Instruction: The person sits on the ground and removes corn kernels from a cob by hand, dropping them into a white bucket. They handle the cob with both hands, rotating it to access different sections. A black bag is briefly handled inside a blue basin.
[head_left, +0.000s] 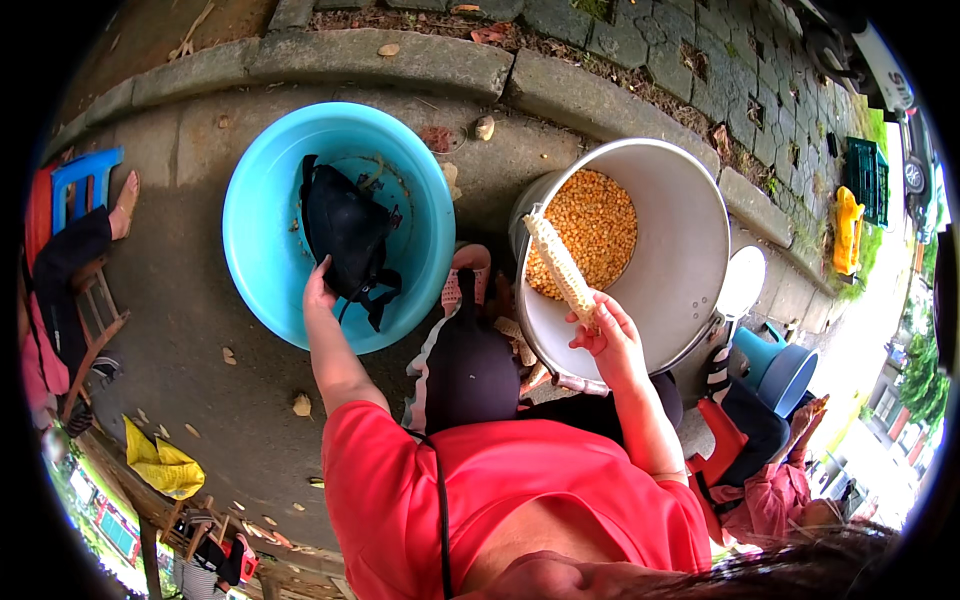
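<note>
My right hand (606, 322) grips the lower end of a corn cob (559, 262), stripped pale of its kernels. The cob slants across the near-left rim of a large metal pot (667, 217), tilted so that its mouth faces me. Loose orange corn kernels (589, 221) cover the pot's bottom. To the left, my left hand (320, 289) reaches over the rim of a light blue plastic basin (259, 225) and holds the near-left edge of a black fabric bag (345, 225). Its fingertips are partly hidden by the bag. Straps hang from the bag's near end inside the basin.
More bare cobs (517, 337) lie between my knee and the pot. A stone kerb (382, 64) runs behind both vessels. People sit on stools at left and right; a blue bucket (787, 375) is by the right person. A yellow bag (161, 461) lies at left.
</note>
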